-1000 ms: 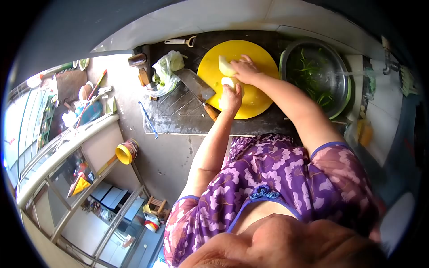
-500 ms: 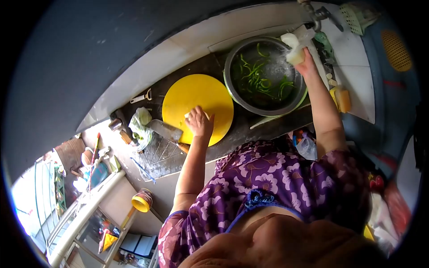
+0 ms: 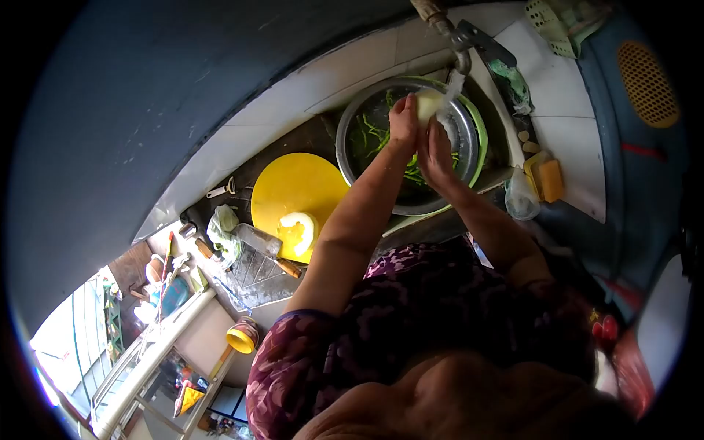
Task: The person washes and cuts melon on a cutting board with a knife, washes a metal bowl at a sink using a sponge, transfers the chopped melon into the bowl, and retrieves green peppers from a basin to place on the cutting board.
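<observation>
A pale, whitish vegetable piece, its kind unclear, is held in the water running from the tap. My left hand grips its left side with closed fingers. My right hand supports it from below and the right, its fingers partly hidden. Both hands are over the metal basin, where thin green vegetable strips lie in water. To the left, a pale curved piece rests on the round yellow cutting board.
A cleaver with a wooden handle lies by the board's lower left edge. Near it are a plastic bag with something pale green and a peeler. Yellow sponges sit right of the sink.
My left hand has left the board and joined my right hand over the basin. The vegetable piece has moved left and now sits between both hands; the curved piece on the board is uncovered.
</observation>
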Available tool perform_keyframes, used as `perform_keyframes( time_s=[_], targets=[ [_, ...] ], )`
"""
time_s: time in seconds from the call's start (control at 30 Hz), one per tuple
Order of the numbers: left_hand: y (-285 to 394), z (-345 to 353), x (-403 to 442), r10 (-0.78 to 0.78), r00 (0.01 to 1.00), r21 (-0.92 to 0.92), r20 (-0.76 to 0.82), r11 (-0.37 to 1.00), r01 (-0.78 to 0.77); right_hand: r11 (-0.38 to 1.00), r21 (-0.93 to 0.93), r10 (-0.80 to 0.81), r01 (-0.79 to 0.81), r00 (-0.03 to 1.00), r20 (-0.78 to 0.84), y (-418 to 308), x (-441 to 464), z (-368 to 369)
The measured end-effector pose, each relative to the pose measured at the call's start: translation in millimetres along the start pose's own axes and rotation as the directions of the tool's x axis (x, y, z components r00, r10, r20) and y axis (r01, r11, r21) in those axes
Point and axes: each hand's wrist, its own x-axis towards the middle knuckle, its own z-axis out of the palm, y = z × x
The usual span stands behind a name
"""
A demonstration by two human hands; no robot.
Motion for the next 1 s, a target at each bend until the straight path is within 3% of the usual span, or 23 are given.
perform_keyframes(
  time_s=[0.1,0.13,0.17,0.23,0.27,0.3,0.37,0.4,0.5,0.53,0.57,0.6,0.63,0.67,0.7,0.73,0.87,0.9,0.93,0.97,1.0],
  targets=[
    [10.9,17.2,-10.0,0.132,0.991,0.034,-0.004,0.991,-0.132,0.926,0.047,0.378,-0.375,0.923,-0.078,-5.9,33.5,6.3],
    [15.4,22.6,-13.0,0.181,0.983,0.032,-0.026,0.983,-0.18,0.796,0.368,0.526,-0.481,0.85,-0.026,-5.5,50.1,7.7],
    [1.7,22.6,-2.5,0.268,0.963,0.074,-0.021,0.961,-0.266,0.564,0.645,0.657,-0.515,0.753,0.027,-5.2,66.6,9.0],
    [-12.5,29.0,1.4,0.514,0.857,0.098,-0.023,0.855,-0.51,0.238,0.741,0.773,-0.628,0.584,0.247,-3.8,97.2,-7.0],
    [-19.6,16.5,14.1,0.627,0.764,0.288,0.15,0.712,-0.641,0.11,0.815,0.728,-0.569,0.605,0.324,20.1,103.1,-0.4],
    [-15.1,15.3,9.2,0.657,0.722,0.403,0.217,0.613,-0.679,-0.028,0.861,0.672,-0.508,0.629,0.392,41.1,104.1,7.3],
    [-4.7,15.1,-5.5,0.68,0.641,0.589,0.356,0.369,-0.719,-0.009,0.824,0.673,-0.567,0.606,0.424,19.9,104.9,-13.7],
    [-8.4,8.8,-3.4,0.598,0.691,0.591,0.406,0.406,-0.697,-0.013,0.799,0.663,-0.601,0.593,0.457,13.9,105.0,-20.7],
    [-18.2,-3.4,-3.6,0.514,0.795,0.505,0.323,0.616,-0.604,0.024,0.739,0.581,-0.673,0.611,0.537,13.6,93.0,-23.6],
    [-17.3,-3.6,-4.0,0.321,0.917,0.371,0.236,0.842,-0.391,0.063,0.7,0.56,-0.711,0.606,0.565,12.6,90.1,-24.2],
    [-16.3,-7.4,-1.1,0.231,0.943,0.228,0.238,0.931,-0.285,0.105,0.66,0.538,-0.744,0.601,0.591,12.7,87.5,-24.6],
    [-14.6,-12.3,5.5,0.141,0.957,0.079,0.255,0.983,-0.165,0.352,0.469,0.508,-0.81,0.586,0.631,11.3,87.4,-32.2],
    [-13.8,-15.0,11.7,0.051,0.957,-0.069,0.286,0.997,-0.033,0.605,0.383,0.465,-0.698,0.7,0.542,11.0,90.8,-31.9],
    [-14.4,-13.5,15.2,0.082,0.935,-0.148,0.344,0.988,-0.032,0.805,0.253,0.385,-0.536,0.797,0.465,9.9,94.5,-30.9],
    [3.5,-5.6,2.4,-0.078,0.925,-0.186,0.371,0.97,0.157,0.937,0.091,0.275,-0.338,0.872,0.406,7.6,97.7,-31.1],
    [3.6,-0.4,2.0,-0.09,0.922,-0.233,0.377,0.954,0.188,0.952,-0.259,0.253,-0.163,0.896,0.365,3.3,103.6,-33.7],
    [2.1,14.6,15.8,-0.222,0.945,-0.424,0.239,0.852,0.307,0.979,-0.148,0.185,-0.14,0.915,0.358,-4.9,102.2,-44.1],
    [5.6,15.3,17.8,-0.236,0.925,-0.439,0.299,0.826,0.352,0.976,-0.189,0.171,-0.107,0.915,0.365,-24.3,93.6,-54.8],
    [11.8,14.5,20.6,-0.245,0.901,-0.452,0.358,0.799,0.396,0.987,-0.118,-0.073,0.109,0.959,0.273,-24.0,77.4,-57.3],
    [17.2,14.7,22.0,-0.25,0.875,-0.463,0.415,0.77,0.44,0.942,-0.071,-0.312,0.327,0.936,0.164,-19.7,64.2,-60.5],
    [12.5,15.5,26.0,-0.244,0.879,-0.435,0.409,0.795,0.423,0.95,0.013,-0.309,0.312,0.933,0.186,-15.7,59.6,-69.6]
  ],
)
